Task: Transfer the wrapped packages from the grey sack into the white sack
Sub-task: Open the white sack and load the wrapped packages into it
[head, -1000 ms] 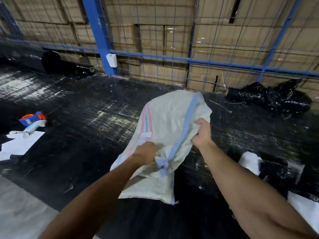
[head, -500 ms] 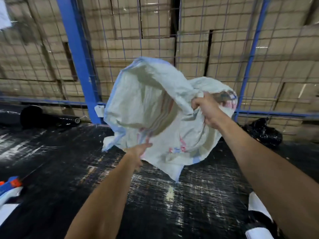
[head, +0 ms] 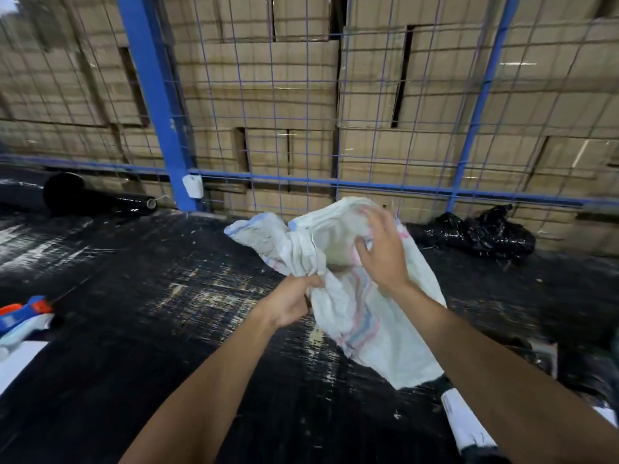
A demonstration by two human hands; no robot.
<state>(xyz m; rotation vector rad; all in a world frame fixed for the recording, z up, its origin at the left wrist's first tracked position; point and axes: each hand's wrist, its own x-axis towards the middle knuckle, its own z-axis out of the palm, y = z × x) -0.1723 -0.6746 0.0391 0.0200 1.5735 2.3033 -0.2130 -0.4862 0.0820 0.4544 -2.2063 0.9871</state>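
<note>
The white woven sack [head: 365, 319], with pink and blue stripes, hangs crumpled above the black table [head: 167, 313] in the middle of the head view. My left hand [head: 291, 301] grips a bunched fold of its mouth edge. My right hand [head: 383, 251] hovers in front of the sack's opening with fingers spread and holds nothing. Wrapped packages in white and black [head: 469, 426] lie at the lower right, partly hidden by my right forearm. No grey sack is in view.
A blue wire fence [head: 157, 105] with stacked cardboard boxes behind it runs along the table's far edge. Black plastic [head: 485, 234] lies crumpled at the back right, a black film roll [head: 97, 200] at the back left. A blue and orange tape dispenser [head: 23, 313] sits at the left edge.
The sack came down from high in the air to just above the table. My right hand let go of it and spread its fingers. My left hand took hold of the mouth edge.
</note>
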